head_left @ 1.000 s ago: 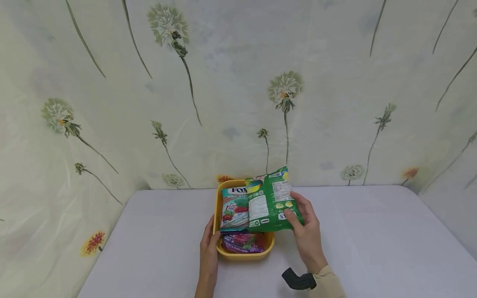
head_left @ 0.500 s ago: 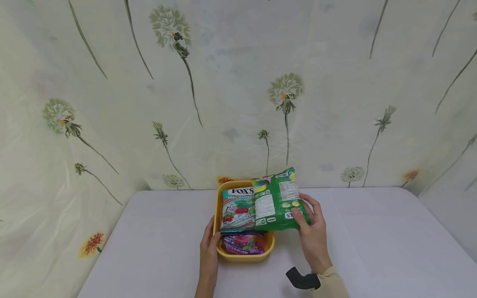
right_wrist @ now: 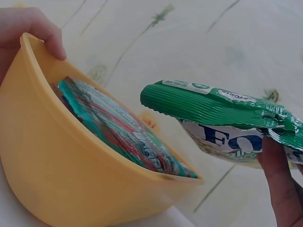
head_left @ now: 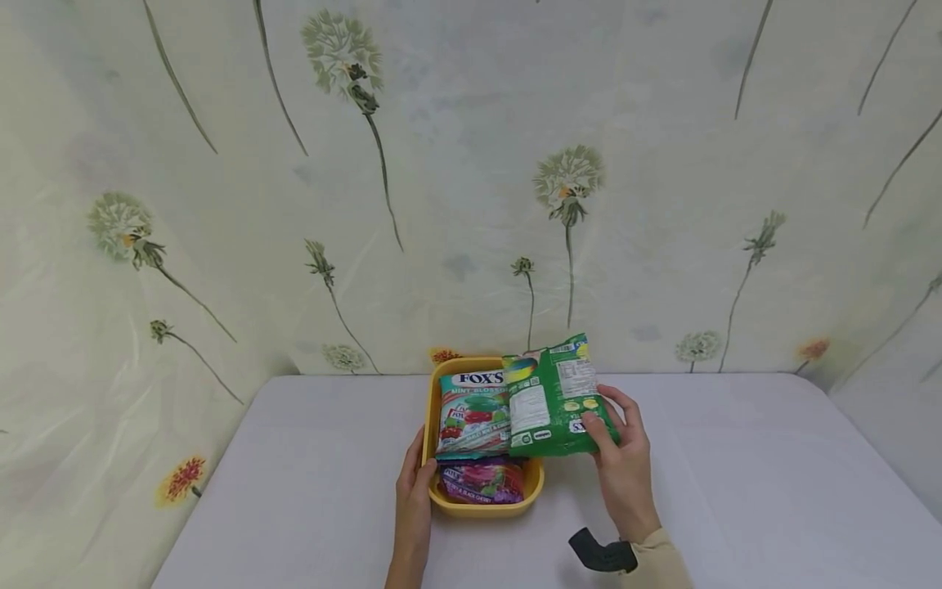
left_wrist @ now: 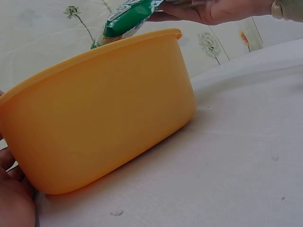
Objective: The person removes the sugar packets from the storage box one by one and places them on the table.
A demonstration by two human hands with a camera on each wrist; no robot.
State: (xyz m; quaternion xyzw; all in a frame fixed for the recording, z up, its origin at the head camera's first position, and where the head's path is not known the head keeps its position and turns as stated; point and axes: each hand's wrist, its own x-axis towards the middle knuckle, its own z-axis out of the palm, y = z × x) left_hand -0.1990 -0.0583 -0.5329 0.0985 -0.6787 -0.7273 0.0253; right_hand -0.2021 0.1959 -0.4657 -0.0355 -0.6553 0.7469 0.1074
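Observation:
My left hand (head_left: 414, 499) holds the left side of a yellow plastic tub (head_left: 489, 511), thumb over its rim, as the right wrist view shows. A green Fox's candy bag (head_left: 548, 397) is gripped at its lower right corner by my right hand (head_left: 621, 466), thumb on the printed side facing the head camera. This bag is raised above the tub's rim and overlaps its right side in the head view. Inside the tub lie a teal Fox's Mint Blossom candy bag (head_left: 471, 417), partly hidden by the green one, and a purple Fox's candy bag (head_left: 482, 483) at the near end.
The tub stands on a white-covered table (head_left: 736, 474). Behind the table's far edge hangs a pale curtain (head_left: 456, 164) printed with dandelions. A black band piece (head_left: 602, 552) sticks out at my right wrist, beside a beige sleeve (head_left: 655, 564).
My right hand has moved the green candy bag a little to the right, uncovering more of the teal bag. My left hand and the tub have stayed in place.

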